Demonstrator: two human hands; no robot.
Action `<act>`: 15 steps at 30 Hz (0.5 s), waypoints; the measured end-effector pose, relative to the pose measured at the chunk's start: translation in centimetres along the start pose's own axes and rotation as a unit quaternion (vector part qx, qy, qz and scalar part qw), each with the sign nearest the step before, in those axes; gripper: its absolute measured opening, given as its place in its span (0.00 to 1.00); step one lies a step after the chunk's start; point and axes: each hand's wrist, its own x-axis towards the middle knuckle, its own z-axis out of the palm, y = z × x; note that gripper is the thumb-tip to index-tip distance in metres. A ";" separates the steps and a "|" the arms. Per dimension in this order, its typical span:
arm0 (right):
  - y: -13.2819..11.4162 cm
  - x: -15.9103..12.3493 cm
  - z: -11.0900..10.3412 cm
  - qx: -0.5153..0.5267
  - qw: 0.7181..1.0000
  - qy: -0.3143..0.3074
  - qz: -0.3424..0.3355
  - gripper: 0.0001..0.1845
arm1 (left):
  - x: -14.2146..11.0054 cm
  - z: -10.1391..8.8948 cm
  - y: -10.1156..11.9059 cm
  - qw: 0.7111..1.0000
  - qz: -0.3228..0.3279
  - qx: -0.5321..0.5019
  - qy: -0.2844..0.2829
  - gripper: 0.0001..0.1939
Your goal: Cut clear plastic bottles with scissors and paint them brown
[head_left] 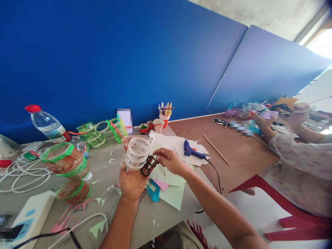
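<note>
My left hand point(132, 183) is wrapped round the lower side of a clear, ridged plastic bottle section point(139, 148), which is tilted with its wide round end up. A pair of scissors with black looped handles point(148, 166) lies against that hand's fingers; the blades cannot be made out. My right hand point(169, 160) comes in from the right, its curled fingertips at the upper handle loop. Behind the bottle section, a paper cup point(127, 141) is partly hidden. Below the hands lie paper sheets point(176, 197) and a blue scrap point(154, 192).
A blue glue gun point(193, 151) with a black cord lies right of my hands, near a wooden stick point(216, 149). At left stand a brown-and-green bottle craft point(64, 162), a water bottle point(48, 124) and a power strip point(33, 218). A co-worker's arms point(269, 131) reach in at right.
</note>
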 end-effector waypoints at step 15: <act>1.3 2.1 2.6 0.452 0.856 -0.221 0.116 0.18 | -0.5 1.3 1.3 0.997 0.064 0.031 0.009 0.32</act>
